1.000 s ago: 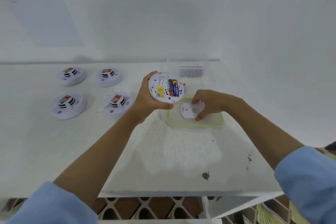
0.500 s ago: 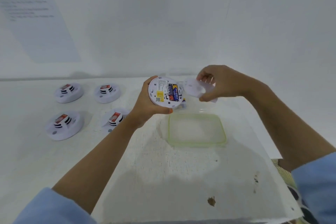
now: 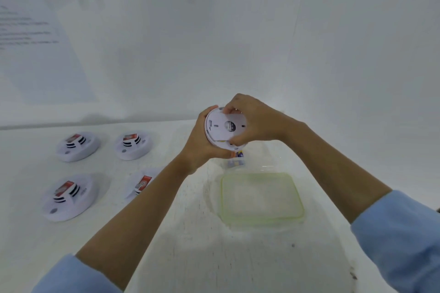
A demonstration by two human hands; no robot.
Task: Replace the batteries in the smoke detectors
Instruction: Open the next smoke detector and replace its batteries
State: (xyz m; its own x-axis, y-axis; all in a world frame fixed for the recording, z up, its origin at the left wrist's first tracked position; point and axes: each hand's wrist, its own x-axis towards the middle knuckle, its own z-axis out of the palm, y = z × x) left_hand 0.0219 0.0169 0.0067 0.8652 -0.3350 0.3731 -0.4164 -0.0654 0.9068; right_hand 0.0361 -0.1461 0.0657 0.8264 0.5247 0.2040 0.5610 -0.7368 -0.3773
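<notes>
My left hand [image 3: 200,145] grips a round white smoke detector [image 3: 215,137] from the left, its back turned toward me, above the table. My right hand [image 3: 252,121] presses a white round cover plate [image 3: 226,126] flat onto that back, fingers on its top and bottom rim. The battery that showed on the back is now hidden under the plate. Several other white smoke detectors lie on the table at the left, such as one at the front [image 3: 69,197] and one at the back [image 3: 76,146].
A clear plastic container with a greenish rim [image 3: 262,197] sits on the white table [image 3: 190,257] below my hands. A small pack of batteries [image 3: 235,162] lies just behind it. White walls with paper sheets stand behind and to the right.
My right hand lifted the cover plate out of the container, carried it up and left, and set it over the back of the detector, hiding the battery.
</notes>
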